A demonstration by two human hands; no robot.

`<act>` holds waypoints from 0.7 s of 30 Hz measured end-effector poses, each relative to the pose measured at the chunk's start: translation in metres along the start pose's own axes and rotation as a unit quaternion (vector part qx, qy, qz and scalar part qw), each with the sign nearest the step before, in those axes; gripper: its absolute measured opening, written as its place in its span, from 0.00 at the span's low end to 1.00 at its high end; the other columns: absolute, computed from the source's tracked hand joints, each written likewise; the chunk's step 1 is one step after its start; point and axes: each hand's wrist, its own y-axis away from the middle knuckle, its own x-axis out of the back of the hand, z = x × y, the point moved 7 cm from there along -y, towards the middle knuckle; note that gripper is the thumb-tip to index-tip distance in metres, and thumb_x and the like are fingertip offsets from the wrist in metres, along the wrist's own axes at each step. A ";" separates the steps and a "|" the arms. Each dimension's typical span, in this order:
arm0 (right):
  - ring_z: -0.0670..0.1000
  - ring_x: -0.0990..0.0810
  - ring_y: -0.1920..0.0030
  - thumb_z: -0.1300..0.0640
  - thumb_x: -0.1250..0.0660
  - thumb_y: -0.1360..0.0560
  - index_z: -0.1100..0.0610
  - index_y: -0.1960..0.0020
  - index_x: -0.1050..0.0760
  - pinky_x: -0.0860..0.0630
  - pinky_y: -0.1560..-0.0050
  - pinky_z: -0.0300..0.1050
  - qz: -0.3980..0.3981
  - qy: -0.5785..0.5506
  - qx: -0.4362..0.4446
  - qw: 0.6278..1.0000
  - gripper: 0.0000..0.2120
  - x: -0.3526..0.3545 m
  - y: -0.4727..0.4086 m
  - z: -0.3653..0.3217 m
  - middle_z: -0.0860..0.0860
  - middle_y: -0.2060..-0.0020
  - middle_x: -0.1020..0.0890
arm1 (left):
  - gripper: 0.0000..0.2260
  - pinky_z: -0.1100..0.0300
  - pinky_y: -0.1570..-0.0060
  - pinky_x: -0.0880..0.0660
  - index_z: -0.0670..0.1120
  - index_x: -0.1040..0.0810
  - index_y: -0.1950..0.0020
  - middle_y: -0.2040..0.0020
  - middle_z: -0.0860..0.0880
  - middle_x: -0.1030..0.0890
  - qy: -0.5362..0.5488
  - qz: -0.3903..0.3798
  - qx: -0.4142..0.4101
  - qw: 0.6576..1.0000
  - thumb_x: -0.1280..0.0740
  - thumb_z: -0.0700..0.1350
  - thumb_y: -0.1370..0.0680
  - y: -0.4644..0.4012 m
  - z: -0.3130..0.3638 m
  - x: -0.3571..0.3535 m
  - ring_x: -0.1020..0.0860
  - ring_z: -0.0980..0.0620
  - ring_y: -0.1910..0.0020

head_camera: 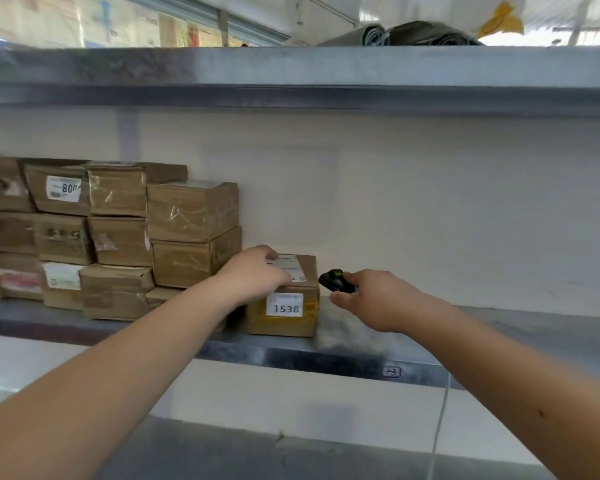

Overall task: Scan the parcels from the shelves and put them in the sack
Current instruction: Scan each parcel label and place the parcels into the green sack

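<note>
A small brown cardboard parcel (293, 317) with a white label reading 1538 stands on the metal shelf (499, 327). My left hand (253, 275) lies on its top with the fingers curled over the shipping label. My right hand (371, 299) holds a small black scanner (335, 280) just to the right of the parcel, its head turned toward the box. No sack is in view.
Several brown parcels (118, 237) are stacked in rows on the left of the same shelf, one labelled 800. The shelf to the right of the parcel is bare against a white wall. Another metal shelf (291, 74) runs above, with grey bags (413, 34) on top.
</note>
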 end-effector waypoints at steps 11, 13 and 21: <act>0.49 0.21 0.60 0.35 0.38 0.20 0.47 0.35 0.23 0.31 0.67 0.44 0.000 -0.047 -0.078 0.996 0.21 0.004 0.029 0.024 0.48 0.59 0.20 | 0.56 0.41 0.34 0.23 0.66 0.46 0.18 0.24 0.47 0.29 0.264 -0.119 0.077 0.954 0.17 0.65 0.38 -0.004 -0.013 -0.047 0.24 0.42 0.33; 0.49 0.20 0.61 0.35 0.40 0.19 0.48 0.38 0.23 0.31 0.67 0.44 0.003 -0.068 -0.089 0.994 0.20 0.005 0.038 0.020 0.49 0.60 0.19 | 0.61 0.39 0.28 0.29 0.67 0.50 0.17 0.21 0.48 0.32 0.297 -0.146 0.066 0.941 0.15 0.64 0.41 -0.001 -0.012 -0.053 0.28 0.42 0.28; 0.46 0.25 0.70 0.37 0.39 0.18 0.45 0.38 0.22 0.34 0.76 0.34 0.048 -0.106 -0.113 0.987 0.17 0.034 0.091 -0.006 0.49 0.64 0.18 | 0.62 0.49 0.31 0.27 0.69 0.50 0.19 0.23 0.56 0.32 0.335 -0.153 -0.115 0.923 0.13 0.50 0.41 0.023 0.007 -0.044 0.32 0.47 0.24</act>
